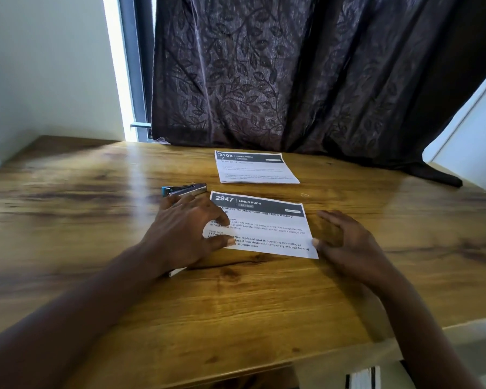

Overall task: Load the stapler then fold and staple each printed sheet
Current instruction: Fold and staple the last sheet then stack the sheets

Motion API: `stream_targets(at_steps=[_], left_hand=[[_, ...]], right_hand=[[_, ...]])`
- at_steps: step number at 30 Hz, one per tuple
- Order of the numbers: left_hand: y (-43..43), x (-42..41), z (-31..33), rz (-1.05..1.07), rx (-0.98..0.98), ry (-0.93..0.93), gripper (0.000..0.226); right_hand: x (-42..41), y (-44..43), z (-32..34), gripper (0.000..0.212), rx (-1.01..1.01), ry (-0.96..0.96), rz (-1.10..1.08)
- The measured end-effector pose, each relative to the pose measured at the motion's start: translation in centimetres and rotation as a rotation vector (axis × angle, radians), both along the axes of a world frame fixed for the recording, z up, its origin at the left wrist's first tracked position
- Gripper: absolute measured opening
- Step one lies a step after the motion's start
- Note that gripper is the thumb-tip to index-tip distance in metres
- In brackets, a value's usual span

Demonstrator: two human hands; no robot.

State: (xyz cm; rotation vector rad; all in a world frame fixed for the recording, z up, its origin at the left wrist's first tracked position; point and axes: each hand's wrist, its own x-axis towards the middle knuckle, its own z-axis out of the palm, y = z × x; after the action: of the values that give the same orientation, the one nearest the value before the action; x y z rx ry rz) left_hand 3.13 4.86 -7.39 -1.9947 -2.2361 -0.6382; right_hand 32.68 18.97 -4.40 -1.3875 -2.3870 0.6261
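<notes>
A folded printed sheet (267, 226) headed "2947 LIVING ROOM" lies flat in the middle of the wooden table (124, 192). My left hand (185, 231) rests on the sheet's left edge, fingers and thumb spread over the paper. My right hand (348, 242) lies at the sheet's right edge with spread fingers, its thumb touching the near right corner. A small stapler (184, 189) with a blue end lies just beyond my left hand, apart from it. A second stack of folded sheets (256, 167) headed "3108" lies farther back.
A dark patterned curtain (292, 74) hangs behind the table and drapes onto its far right edge. A small white object (177, 272) peeks out under my left wrist. The table's near edge runs across the lower right, with floor below.
</notes>
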Motion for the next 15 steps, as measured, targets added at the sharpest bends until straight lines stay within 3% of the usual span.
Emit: stream_targets(at_steps=[5,12,15], left_hand=[[-0.1,0.1,0.2,0.002,-0.004,-0.026,0.066],[-0.3,0.4,0.6,0.023,-0.018,-0.012,0.056],[-0.2,0.4,0.5,0.035,-0.007,-0.012,0.050]], right_hand=[[-8.2,0.0,0.9,0.045,0.214,0.177,0.159],[-16.7,1.6,-1.5,0.051,0.345,-0.169,0.215],[-17.2,2.0,-2.7,0.049,0.396,-0.159,0.192]])
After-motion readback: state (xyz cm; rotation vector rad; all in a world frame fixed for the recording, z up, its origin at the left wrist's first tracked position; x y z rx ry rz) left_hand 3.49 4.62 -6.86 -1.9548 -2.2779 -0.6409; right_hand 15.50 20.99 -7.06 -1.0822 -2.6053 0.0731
